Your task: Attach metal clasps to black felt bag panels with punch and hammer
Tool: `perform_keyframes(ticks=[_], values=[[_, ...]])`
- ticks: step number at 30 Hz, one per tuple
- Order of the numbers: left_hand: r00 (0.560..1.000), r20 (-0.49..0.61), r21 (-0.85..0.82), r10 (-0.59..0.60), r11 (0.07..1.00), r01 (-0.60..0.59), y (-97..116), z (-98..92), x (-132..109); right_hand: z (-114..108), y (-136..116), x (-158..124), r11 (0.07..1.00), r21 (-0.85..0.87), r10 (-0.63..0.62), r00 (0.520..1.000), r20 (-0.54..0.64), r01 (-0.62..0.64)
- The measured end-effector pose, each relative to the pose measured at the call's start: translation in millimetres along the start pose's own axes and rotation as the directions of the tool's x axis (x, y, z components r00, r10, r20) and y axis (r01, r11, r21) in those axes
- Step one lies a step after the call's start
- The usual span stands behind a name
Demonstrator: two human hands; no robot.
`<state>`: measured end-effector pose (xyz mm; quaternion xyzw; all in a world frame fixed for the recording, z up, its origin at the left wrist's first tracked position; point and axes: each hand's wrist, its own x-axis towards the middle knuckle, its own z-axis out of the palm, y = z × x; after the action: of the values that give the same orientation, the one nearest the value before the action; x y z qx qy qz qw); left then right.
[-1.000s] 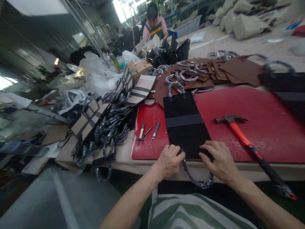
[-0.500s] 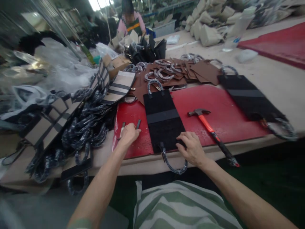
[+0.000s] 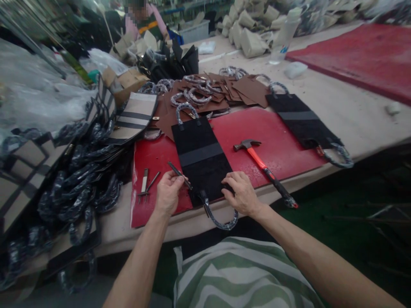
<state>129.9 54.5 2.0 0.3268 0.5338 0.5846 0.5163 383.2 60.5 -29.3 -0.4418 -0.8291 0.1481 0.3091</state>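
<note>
A black bag panel (image 3: 205,159) lies on the red board, with a plastic-wrapped handle at each end. Its near handle (image 3: 221,222) hangs over the table edge. My left hand (image 3: 169,193) is closed round a thin dark metal punch (image 3: 180,174), held slanted with its lower end at the panel's left edge near the handle. My right hand (image 3: 240,193) has its fingers curled at the panel's lower right edge, with black material between thumb and forefinger. Left of my left hand, a pronged metal tool (image 3: 144,184) and a thin rod (image 3: 153,183) lie on the board.
A claw hammer (image 3: 257,160) rests on the red board (image 3: 237,124), right of the panel. Another black panel (image 3: 302,117) lies further right. Brown panels (image 3: 224,90) are piled behind, and striped panels with wrapped handles (image 3: 86,167) crowd the left. A person (image 3: 141,21) is at the back.
My left hand has lifted the punch off the board and brought it right, to the black panel. My right hand stays at the panel's edge. The view has shifted right.
</note>
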Motion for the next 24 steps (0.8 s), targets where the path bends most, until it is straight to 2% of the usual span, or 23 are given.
perform_keyframes(ticks=[3,6,9,11,24], values=[[0.997,0.076,-0.069,-0.003,0.998,0.009,-20.8,23.8,-13.8,-1.2,-0.5,-0.2,1.0,0.004,0.0,1.0,0.003,0.0],[0.994,0.106,0.076,0.04,0.996,-0.048,-32.5,35.1,-19.3,-1.1,0.5,-1.0,1.0,0.004,0.001,1.0,0.006,-0.001],[0.982,0.144,0.243,0.123,0.957,-0.155,-35.4,37.2,-21.3,0.5,2.1,-1.9,1.0,0.001,0.005,1.0,0.003,-0.005],[0.975,0.155,0.293,0.161,0.935,-0.201,-36.1,37.0,-22.7,1.4,2.9,-2.3,1.0,0.001,0.007,1.0,0.001,-0.007],[0.962,0.174,0.35,0.211,0.9,-0.26,-42.7,38.8,-28.6,1.0,5.2,-2.3,1.0,0.027,0.007,1.0,-0.004,-0.007]])
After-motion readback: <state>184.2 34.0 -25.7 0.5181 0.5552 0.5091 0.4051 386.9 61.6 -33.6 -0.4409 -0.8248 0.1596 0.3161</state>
